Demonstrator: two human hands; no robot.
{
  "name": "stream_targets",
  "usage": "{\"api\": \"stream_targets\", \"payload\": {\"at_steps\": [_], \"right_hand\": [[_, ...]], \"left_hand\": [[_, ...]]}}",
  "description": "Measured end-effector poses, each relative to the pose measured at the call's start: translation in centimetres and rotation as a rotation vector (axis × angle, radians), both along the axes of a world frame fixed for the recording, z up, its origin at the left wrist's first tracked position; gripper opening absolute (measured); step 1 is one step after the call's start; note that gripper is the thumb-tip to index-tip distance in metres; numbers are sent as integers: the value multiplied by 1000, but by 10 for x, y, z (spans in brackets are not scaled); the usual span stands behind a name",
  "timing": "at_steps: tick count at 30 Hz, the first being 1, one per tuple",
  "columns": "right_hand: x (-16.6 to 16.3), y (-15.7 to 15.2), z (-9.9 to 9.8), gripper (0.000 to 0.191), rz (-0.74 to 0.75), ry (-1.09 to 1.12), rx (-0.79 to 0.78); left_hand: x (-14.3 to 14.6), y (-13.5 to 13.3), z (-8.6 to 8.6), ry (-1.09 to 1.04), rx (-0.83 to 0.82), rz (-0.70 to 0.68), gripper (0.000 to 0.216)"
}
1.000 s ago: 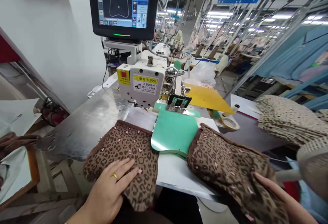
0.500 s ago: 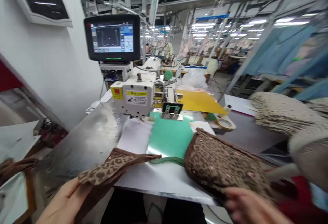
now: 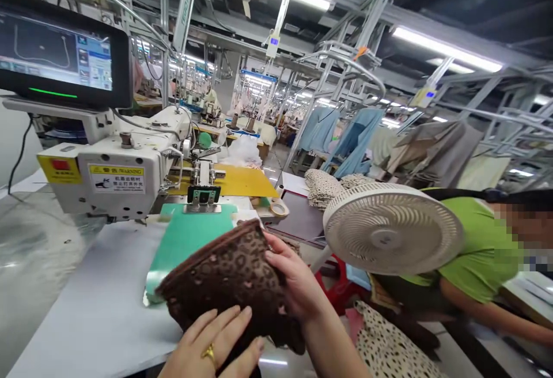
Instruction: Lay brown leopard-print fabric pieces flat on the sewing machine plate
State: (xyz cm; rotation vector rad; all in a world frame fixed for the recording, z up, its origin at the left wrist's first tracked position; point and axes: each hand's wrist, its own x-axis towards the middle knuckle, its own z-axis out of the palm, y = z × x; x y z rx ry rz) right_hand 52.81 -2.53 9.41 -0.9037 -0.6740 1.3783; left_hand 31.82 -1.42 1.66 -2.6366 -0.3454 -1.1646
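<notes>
A brown leopard-print fabric piece (image 3: 228, 274), with a darker band along its top edge, is held up in front of me at the table's front. My right hand (image 3: 296, 277) grips it by its right edge, thumb on the near side. Against its lower front lies my left hand (image 3: 216, 346), fingers stretched and slightly apart, a gold ring on one finger. Behind the fabric, a green plate (image 3: 190, 234) extends from under the metal clamp (image 3: 203, 199) of a white sewing machine (image 3: 116, 176). The fabric hides part of the green plate.
A control screen (image 3: 64, 49) stands at the left. To the right are a round white fan (image 3: 384, 234), a roll of tape (image 3: 279, 208) and stacked spotted fabric (image 3: 324, 188). A co-worker in a green shirt (image 3: 470, 245) bends over behind the fan.
My view has swung right, bringing the fan and co-worker into sight. My hands, apart on leopard-print fabric before, are now together at one raised piece. The green strap no longer shows.
</notes>
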Motion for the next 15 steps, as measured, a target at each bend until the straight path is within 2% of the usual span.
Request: {"api": "stream_targets", "payload": {"at_steps": [3, 5, 8, 11, 13, 15], "right_hand": [[43, -16, -23, 51, -249, -38, -89], [59, -23, -40, 55, -338, -48, -138], [66, -28, -53, 57, -339, -84, -146], [67, -29, -54, 57, -295, -160, -129], [68, -29, -53, 53, -271, -233, -133], [70, -31, -51, 44, -261, -323, -156]], "left_hand": [[9, 12, -11, -133, -151, 63, 34], [9, 25, -18, -191, -333, 174, 33], [6, 45, -21, -191, -680, 359, 35], [9, 57, -10, -89, -988, 469, 42], [12, 60, -1, -25, -1097, 487, 38], [13, 62, 6, 6, -1133, 453, 27]]}}
